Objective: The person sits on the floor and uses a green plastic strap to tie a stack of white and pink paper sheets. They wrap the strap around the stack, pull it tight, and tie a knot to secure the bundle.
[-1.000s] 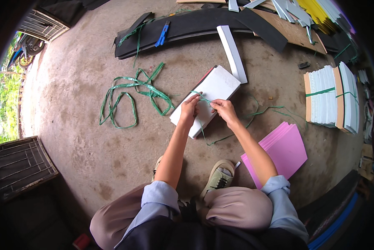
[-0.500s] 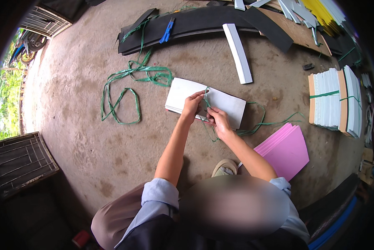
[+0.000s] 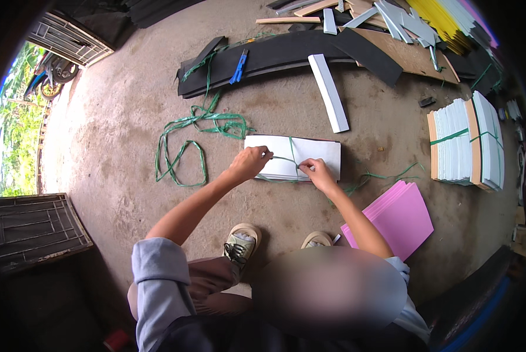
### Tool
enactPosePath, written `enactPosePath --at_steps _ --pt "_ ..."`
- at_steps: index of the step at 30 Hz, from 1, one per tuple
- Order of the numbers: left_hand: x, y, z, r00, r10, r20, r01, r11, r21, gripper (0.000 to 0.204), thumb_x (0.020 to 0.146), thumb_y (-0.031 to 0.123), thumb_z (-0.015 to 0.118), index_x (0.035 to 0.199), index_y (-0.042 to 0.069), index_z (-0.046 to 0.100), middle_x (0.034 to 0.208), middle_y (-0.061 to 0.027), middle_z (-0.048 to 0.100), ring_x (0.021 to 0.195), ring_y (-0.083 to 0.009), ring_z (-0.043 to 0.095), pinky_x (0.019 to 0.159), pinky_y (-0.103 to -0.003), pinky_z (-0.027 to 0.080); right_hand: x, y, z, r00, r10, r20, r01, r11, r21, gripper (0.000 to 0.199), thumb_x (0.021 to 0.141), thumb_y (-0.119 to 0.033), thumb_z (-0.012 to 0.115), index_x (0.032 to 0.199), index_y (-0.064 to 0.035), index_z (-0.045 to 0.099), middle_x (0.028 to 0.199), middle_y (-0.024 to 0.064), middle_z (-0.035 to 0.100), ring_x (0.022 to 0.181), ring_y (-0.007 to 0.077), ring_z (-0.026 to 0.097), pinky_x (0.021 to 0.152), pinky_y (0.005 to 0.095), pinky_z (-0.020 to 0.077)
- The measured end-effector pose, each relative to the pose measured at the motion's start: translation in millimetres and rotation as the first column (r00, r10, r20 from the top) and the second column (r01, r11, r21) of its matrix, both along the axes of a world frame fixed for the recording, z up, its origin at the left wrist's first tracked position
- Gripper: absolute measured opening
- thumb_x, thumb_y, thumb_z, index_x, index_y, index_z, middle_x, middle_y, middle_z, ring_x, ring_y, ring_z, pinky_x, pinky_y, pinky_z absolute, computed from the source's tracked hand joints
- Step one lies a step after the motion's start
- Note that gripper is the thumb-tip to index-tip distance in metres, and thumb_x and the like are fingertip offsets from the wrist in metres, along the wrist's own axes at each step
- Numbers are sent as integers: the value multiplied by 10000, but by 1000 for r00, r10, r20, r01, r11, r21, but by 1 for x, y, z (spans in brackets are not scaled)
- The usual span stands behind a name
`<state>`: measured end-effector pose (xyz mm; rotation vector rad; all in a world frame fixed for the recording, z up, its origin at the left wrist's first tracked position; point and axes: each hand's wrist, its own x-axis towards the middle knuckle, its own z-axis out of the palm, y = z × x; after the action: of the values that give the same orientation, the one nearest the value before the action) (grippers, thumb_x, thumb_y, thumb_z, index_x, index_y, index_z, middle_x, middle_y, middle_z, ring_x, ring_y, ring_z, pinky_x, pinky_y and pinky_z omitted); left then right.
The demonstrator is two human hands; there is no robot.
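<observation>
A stack of white sheets (image 3: 320, 150) lies on the floor in front of me, with a green plastic string (image 3: 292, 148) running across it. Over the stack's left part, my left hand (image 3: 250, 163) pinches one end of that string and holds it taut. My right hand (image 3: 318, 174) is closed on the string too, near where its strands meet at the middle of the stack. Both hands hover just above the top sheet. Whether the strands form a finished knot is too small to tell.
A loose tangle of green string (image 3: 181, 120) lies left of the stack. Beyond are long black sheets (image 3: 275, 57), a blue-handled cutter (image 3: 238, 67) and a white strip (image 3: 328, 94). Pink sheets (image 3: 392, 220) lie near right; tied bundles (image 3: 453, 141) stand farther right.
My left hand has moved left, away from the right hand, drawing the string out between them. My right hand has shifted slightly right. The view has shifted a little.
</observation>
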<state>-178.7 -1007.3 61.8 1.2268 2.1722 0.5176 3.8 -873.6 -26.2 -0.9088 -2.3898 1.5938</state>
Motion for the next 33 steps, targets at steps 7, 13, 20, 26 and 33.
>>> enactPosePath --at_steps 7,13,20,26,33 --pt "-48 -22 69 992 -90 -93 76 987 -143 389 862 355 478 864 -11 608 692 -155 592 645 -236 578 619 -361 443 17 36 49 990 122 75 -137 957 255 193 810 -193 582 822 -1 597 785 131 600 720 239 581 654 334 448" --pt "-22 -31 -8 831 555 47 -539 781 315 456 740 300 667 570 -19 388 479 -70 321 496 -78 273 435 -290 293 27 51 60 993 106 58 -120 858 499 223 815 -233 563 845 -13 575 807 169 579 742 342 567 643 395 457" --pt "-23 -45 -63 891 421 -169 -291 817 498 230 737 50 602 634 -35 415 568 -154 414 442 -190 367 451 -308 340 39 59 54 968 53 244 -197 760 619 214 848 -249 505 794 -46 541 676 123 581 629 331 580 522 410 455" --pt "-38 -59 -88 905 423 -30 -369 819 439 199 711 14 592 637 -38 416 571 -165 404 461 -266 365 458 -324 345 38 41 28 952 2 306 -199 761 617 194 858 -242 491 779 -69 526 660 118 576 608 329 582 498 414 451" --pt "-46 -55 -72 923 381 -46 -336 861 383 223 724 27 587 628 -39 397 561 -168 381 478 -279 358 467 -325 344 35 44 45 959 -36 281 -170 721 672 186 858 -241 494 785 -72 522 665 104 575 605 313 581 485 397 452"
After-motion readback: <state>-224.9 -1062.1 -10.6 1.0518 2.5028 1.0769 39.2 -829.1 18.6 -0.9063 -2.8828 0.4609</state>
